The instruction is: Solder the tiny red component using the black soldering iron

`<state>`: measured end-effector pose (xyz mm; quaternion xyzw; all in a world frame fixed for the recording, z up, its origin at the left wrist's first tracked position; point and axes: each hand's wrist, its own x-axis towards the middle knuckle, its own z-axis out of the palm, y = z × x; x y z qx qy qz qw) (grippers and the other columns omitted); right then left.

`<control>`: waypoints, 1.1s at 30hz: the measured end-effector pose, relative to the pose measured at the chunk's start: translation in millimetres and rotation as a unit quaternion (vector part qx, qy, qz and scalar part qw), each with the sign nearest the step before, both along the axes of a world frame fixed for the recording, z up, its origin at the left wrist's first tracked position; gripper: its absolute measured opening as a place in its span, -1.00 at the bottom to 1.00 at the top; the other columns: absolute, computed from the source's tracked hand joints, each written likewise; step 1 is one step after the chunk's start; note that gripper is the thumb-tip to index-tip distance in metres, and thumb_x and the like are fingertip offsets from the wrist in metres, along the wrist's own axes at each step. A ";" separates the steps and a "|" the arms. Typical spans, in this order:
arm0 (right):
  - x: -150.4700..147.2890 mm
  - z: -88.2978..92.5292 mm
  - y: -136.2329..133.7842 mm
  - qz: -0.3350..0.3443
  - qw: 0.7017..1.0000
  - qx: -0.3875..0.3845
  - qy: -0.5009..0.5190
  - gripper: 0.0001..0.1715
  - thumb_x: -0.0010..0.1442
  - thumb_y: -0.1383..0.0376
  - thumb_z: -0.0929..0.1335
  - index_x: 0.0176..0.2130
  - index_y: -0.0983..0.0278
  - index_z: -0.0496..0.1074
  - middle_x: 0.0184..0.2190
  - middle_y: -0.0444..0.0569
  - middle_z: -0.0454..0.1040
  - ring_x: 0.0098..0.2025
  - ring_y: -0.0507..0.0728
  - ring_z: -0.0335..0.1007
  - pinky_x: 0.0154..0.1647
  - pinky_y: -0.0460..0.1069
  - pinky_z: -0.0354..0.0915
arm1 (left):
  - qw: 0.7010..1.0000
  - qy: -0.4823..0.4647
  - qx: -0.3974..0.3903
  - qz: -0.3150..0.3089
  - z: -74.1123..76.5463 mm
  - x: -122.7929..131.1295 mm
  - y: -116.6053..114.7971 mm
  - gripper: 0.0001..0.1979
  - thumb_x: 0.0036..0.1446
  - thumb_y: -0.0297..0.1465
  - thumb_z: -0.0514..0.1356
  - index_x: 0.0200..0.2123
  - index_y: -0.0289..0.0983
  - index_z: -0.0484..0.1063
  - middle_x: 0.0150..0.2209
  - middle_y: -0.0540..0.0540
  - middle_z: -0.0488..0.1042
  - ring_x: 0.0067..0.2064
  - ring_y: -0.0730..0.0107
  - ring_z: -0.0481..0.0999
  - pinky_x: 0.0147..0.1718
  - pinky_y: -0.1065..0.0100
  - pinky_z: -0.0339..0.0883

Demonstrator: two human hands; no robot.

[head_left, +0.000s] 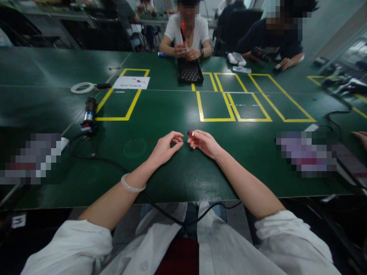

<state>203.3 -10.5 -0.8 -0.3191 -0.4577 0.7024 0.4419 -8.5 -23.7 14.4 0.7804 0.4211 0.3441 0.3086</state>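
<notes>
A small piece [190,133], red and black and too tiny to make out further, is pinched between the thumb and fingertips of the right hand [204,143], just above the green tabletop [172,103]. That grip is closed round it. Take the piece as the middle of the dial, with twelve straight ahead of the person. The left hand [166,147] is just beside it toward nine o'clock, apart from it; its grip is released, thumb and fingers loosely curled with a gap between them. A pale bracelet [133,183] circles the left wrist toward seven.

Toward ten o'clock a printed card [129,83] lies across a yellow tape outline [129,114]. Near ten as well, but farther off, is a coil of white cord [82,88]. Between nine and ten stands a dark cylinder [90,109] with a silver and blue band; a black cable [110,161] runs from near it under the left forearm toward the lap. More yellow outlines [218,120] spread from one to two o'clock.

At twelve, across the tabletop, is a black tray [189,72]; behind it a co-worker in a white top [202,30] holds a red and black tool [182,33]. A white case [236,59] lies toward one.
</notes>
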 end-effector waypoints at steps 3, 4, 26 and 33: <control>0.0 -1.5 0.2 0.002 1.000 0.005 0.001 -0.53 0.07 -0.02 0.49 -0.26 0.28 0.39 -0.36 -0.05 0.56 -0.45 0.00 0.41 -0.44 -0.10 0.36 | 1.000 0.000 0.000 0.002 0.6 0.2 0.0 -0.74 0.24 -0.30 0.18 -0.04 -0.28 0.41 -0.14 -0.12 0.53 -0.15 0.36 0.55 -0.08 0.30 0.41; -0.2 -1.9 0.1 0.000 1.000 0.012 -0.004 -0.53 0.06 -0.02 0.49 -0.25 0.28 0.39 -0.36 -0.05 0.56 -0.45 -0.01 0.40 -0.43 -0.10 0.35 | 1.000 0.000 -0.001 0.002 0.8 0.3 -0.1 -0.74 0.25 -0.29 0.18 -0.04 -0.29 0.42 -0.14 -0.12 0.53 -0.16 0.35 0.55 -0.08 0.30 0.41; -1.1 -13.2 1.1 -0.009 0.956 0.203 -0.214 -0.70 0.11 0.18 0.44 -0.19 0.28 0.39 -0.44 -0.17 0.38 -0.46 -0.02 0.25 -0.38 -0.08 0.23 | 0.997 0.077 0.013 0.027 10.2 -14.5 9.8 -0.65 0.31 -0.16 0.07 -0.03 -0.27 0.44 -0.07 -0.14 0.52 -0.07 0.27 0.51 0.00 0.24 0.36; -2.1 -10.8 1.1 -0.006 0.951 0.205 -0.232 -0.71 0.13 0.19 0.41 -0.18 0.30 0.40 -0.41 -0.15 0.40 -0.47 -0.03 0.24 -0.39 -0.09 0.22 | 0.951 0.260 0.039 0.160 15.3 -114.8 61.4 -0.47 0.26 -0.11 0.09 0.16 -0.32 0.36 0.12 -0.26 0.39 0.08 0.14 0.42 0.11 0.16 0.29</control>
